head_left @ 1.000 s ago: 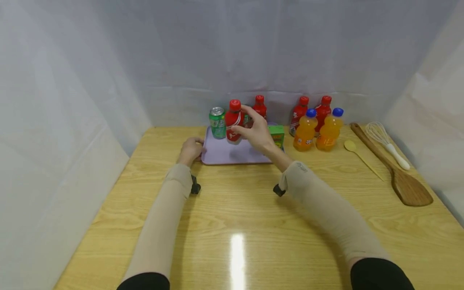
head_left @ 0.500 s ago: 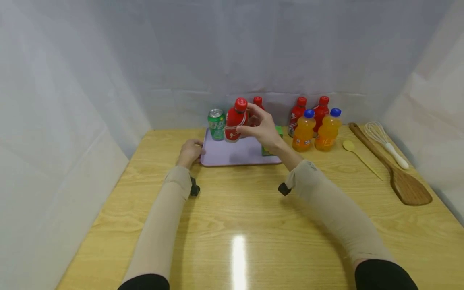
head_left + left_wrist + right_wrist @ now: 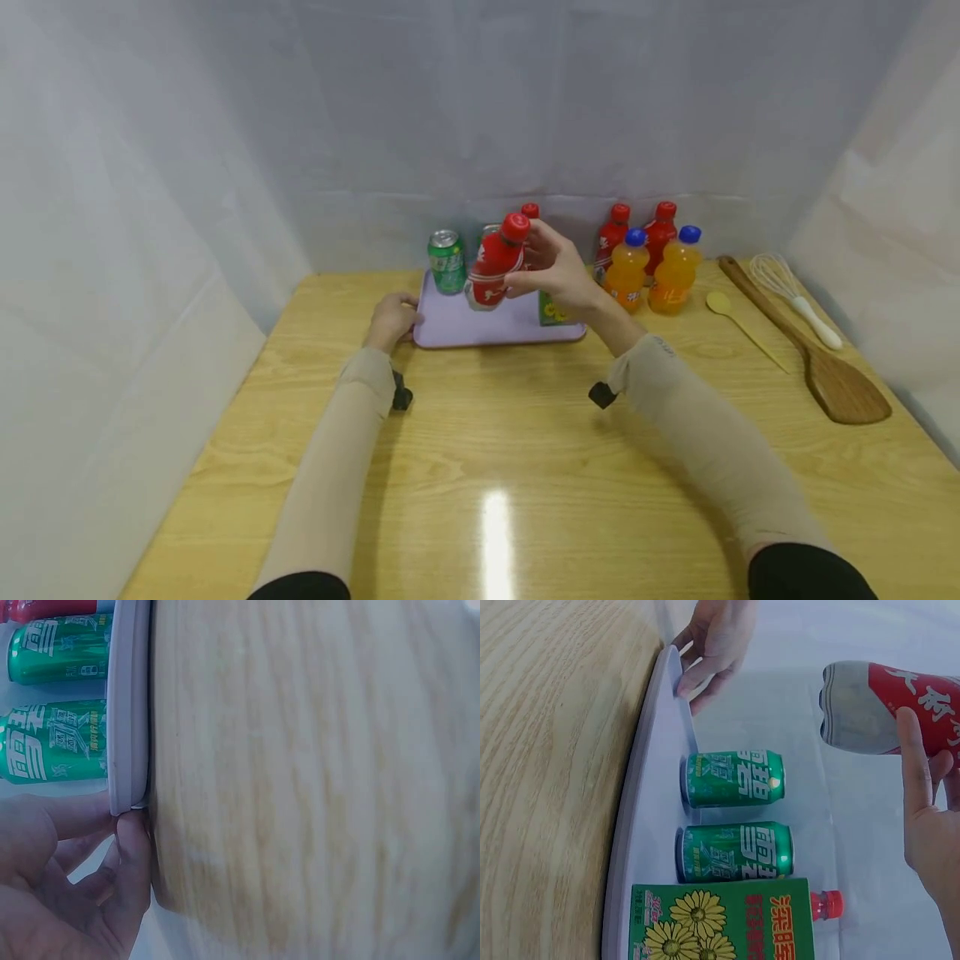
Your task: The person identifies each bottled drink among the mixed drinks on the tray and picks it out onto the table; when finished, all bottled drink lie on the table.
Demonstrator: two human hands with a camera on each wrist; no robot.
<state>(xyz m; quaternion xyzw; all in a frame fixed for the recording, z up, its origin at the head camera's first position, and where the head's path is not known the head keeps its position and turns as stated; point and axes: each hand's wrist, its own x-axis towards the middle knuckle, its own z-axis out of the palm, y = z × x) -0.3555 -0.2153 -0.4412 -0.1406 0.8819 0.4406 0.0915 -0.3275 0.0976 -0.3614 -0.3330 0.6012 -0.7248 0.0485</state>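
Observation:
My right hand [image 3: 568,282] holds a red-labelled, red-capped bottle [image 3: 493,272] above the lavender tray [image 3: 450,332]. The bottle leans with its cap to the right, and in the right wrist view its clear base [image 3: 855,709] hangs apart from the tray. At the tray's left end my left hand [image 3: 392,320] grips the rim; thumb and fingers pinch its corner in the left wrist view. Two green cans [image 3: 735,778] stand on the tray beside a green carton [image 3: 727,919] with yellow flowers. Behind the carton, another bottle shows its red cap [image 3: 829,904].
Right of the tray stand two orange drink bottles [image 3: 628,271] with blue caps, with two red-labelled bottles [image 3: 660,237] behind them. Farther right lie a yellow spoon [image 3: 742,329], a wooden spatula [image 3: 847,387] and a whisk [image 3: 795,300]. White sheeting [image 3: 390,125] hangs behind the table.
The bottle in my right hand has gone from nearly upright to leaning, its cap swinging right. My right hand has moved slightly right and nearer. The left hand stays at the tray's end.

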